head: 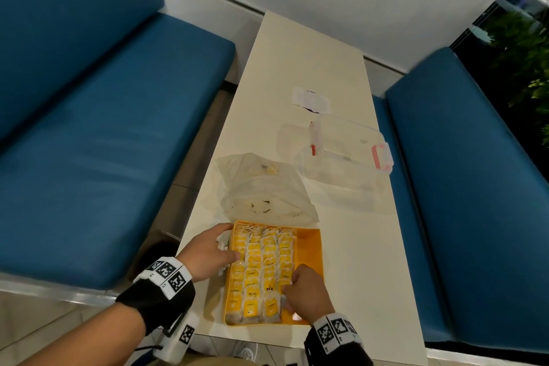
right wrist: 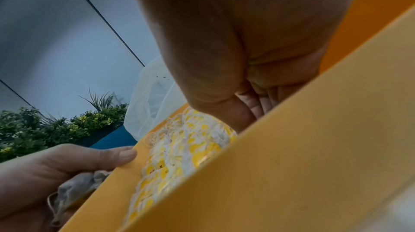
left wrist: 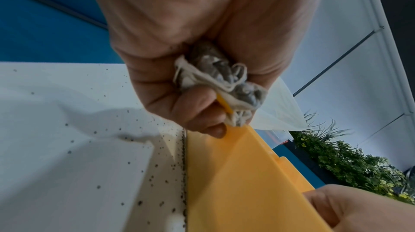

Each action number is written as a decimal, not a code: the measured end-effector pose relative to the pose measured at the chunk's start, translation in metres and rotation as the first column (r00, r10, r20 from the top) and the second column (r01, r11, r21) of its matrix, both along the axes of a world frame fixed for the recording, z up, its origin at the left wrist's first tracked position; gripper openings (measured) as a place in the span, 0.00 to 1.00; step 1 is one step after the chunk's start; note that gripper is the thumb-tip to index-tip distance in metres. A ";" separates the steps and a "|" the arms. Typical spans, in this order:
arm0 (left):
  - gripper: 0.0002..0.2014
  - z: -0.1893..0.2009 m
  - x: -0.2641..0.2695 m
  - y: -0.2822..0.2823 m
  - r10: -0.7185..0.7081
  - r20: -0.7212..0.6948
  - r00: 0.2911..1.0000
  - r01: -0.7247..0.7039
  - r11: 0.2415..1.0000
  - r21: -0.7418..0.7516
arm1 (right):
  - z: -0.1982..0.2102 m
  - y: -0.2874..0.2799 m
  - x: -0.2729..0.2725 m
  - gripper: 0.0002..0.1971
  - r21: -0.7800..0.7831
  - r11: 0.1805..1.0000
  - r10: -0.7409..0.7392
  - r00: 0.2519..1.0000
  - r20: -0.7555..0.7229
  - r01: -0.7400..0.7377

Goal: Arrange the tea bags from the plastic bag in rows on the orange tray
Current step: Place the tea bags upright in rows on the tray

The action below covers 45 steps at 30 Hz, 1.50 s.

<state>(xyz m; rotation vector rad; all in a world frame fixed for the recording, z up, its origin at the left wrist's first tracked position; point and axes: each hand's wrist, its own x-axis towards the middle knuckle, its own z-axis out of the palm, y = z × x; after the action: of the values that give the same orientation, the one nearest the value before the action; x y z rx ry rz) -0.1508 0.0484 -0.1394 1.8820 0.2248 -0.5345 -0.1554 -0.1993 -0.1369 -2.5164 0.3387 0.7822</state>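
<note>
Both hands at orange tray [head: 309,249]: left hand [head: 208,251] grip bunches tea bags [left wrist: 220,78]; right hand [head: 306,291] grip unclear.

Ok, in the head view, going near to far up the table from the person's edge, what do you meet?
orange tray with rows of tea bags → plastic bag → clear lidded container → white-and-purple wrapper.

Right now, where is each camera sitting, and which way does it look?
Head: worn high, looks down at the table; both hands show, left hand, right hand.
Left wrist: low beside the tray, looks along the palm gripping tea bags.
Right wrist: inside the tray, looks across the rows.
All three share the orange tray.
</note>
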 end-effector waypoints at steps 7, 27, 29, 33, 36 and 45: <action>0.13 0.021 0.000 0.005 0.172 -0.128 0.977 -0.185 0.978 -0.096 | 0.027 -0.005 0.005 0.08 0.006 1.000 0.017 0.995 0.096 -0.017; 0.13 0.063 0.000 -0.037 0.132 -0.483 0.866 -0.424 0.707 -0.566 | 0.069 0.023 0.009 0.27 0.361 0.823 0.239 0.844 0.481 -0.439; 0.15 0.065 0.001 -0.040 0.121 -0.487 0.865 -0.428 0.685 -0.590 | 0.072 0.021 0.006 0.24 0.297 0.786 0.303 0.756 0.580 -0.542; 0.17 0.069 0.004 -0.045 0.095 -0.501 0.860 -0.439 0.639 -0.632 | 0.071 0.027 0.000 0.16 0.106 0.717 0.480 0.598 0.641 -0.689; 0.16 0.071 0.007 -0.050 0.122 -0.529 0.840 -0.480 0.622 -0.619 | 0.068 0.032 0.001 0.15 0.021 0.706 0.557 0.573 0.601 -0.708; 0.21 0.070 0.009 -0.049 0.073 -0.563 0.824 -0.493 0.581 -0.647 | 0.072 0.027 0.008 0.06 0.261 0.791 0.327 0.742 0.585 -0.554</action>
<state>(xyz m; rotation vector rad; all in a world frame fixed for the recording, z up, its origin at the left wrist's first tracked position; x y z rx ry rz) -0.1415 -0.0004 -0.0697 0.7916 0.5377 -0.7187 -0.1478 -0.1719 -0.0651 -2.2730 -0.6010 0.2570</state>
